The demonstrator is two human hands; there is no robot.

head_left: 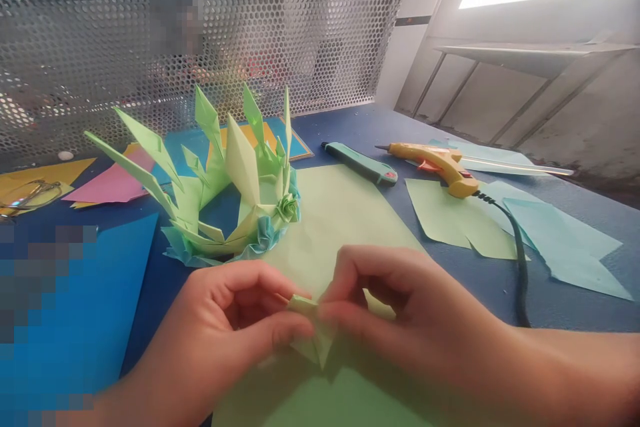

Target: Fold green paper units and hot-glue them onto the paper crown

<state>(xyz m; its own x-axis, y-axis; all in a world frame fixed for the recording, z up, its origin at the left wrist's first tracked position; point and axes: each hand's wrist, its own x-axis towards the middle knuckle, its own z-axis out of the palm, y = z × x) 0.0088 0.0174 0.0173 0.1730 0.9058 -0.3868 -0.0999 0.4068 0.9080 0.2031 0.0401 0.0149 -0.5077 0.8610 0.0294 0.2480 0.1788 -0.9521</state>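
Note:
Between my two hands is a small folded piece of light green paper (320, 343), its pointed end hanging down. My left hand (235, 320) pinches its left edge between thumb and fingers. From the other side my right hand (385, 307) pinches the upper right part, hiding some of the folds. Both hands are just above a large light green sheet (345, 213) on the blue table. Behind my left hand stands a paper crown (240, 213) with tall green spikes, a green paper rose (287, 207) and crumpled blue paper around its base.
A green utility knife (360, 163) and a yellow glue gun (435, 163) with a black cord lie beyond my right hand, among green and blue paper pieces (565, 240). Eyeglasses (30, 197) and coloured sheets are at left. A perforated metal panel (250, 33) rises behind the table.

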